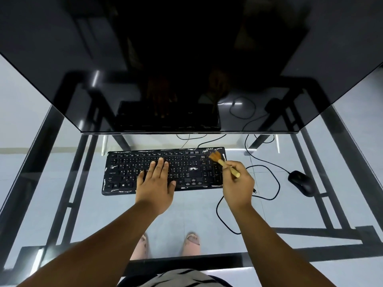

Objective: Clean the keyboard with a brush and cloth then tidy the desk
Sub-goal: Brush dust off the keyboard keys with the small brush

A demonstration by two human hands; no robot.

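A: Where is the black full-size keyboard with white smears along its edges [124, 175]?

B: It lies flat on the clear glass desk with black metal frame [62, 204], just below the lower edge of the large dark glossy monitor [186, 69]. White flecks show on several keys and along the front rim.

A: And the hands?

B: The left hand [156, 184] lies flat on the middle of the keyboard, fingers straight and slightly spread, pressing down on the keys. The right hand [239, 184] has its fingers curled round the pale wooden handle of a small brush with tan bristles [222, 162] — the bristles touch the far right corner of the keyboard, by the number pad.

A: Anything else on the desk?

B: A black computer mouse [301, 183] sits well to the right of the keyboard, and its thin black cable [275, 183] loops across the glass between mouse and right hand. Through the glass — two feet in pale slippers [191, 243] on a grey floor

A: A cloth?

B: I cannot tell; none that I can make out
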